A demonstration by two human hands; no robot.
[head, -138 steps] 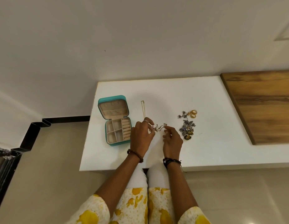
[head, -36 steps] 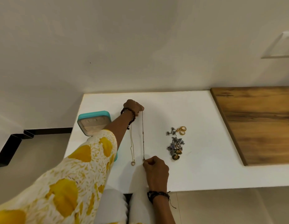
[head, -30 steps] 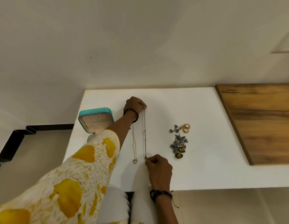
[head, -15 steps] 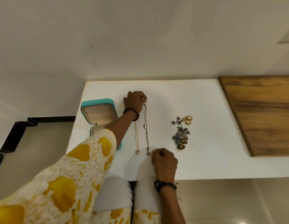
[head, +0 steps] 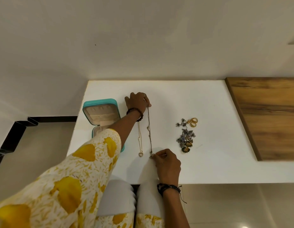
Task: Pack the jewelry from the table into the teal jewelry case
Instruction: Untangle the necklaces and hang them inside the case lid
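Beside the half-hidden teal case point(head: 100, 112), left hand point(head: 137, 102) and right hand point(head: 167, 163) pinch a chain point(head: 149, 129) near earrings point(head: 185, 140).

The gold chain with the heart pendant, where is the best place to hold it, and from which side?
Probably pinch the heart pendant from above, on the near side: the gold chain lies flat and straight on the table, and the left hand's forearm covers its far end.

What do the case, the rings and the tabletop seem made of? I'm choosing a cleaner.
Case: teal outside, probably faux leather with a smooth sheen; the beige lining looks like soft fabric. Rings: shiny yellow metal, gold or gold-plated, I can't tell which. Tabletop: smooth matte white, likely laminate or painted board.
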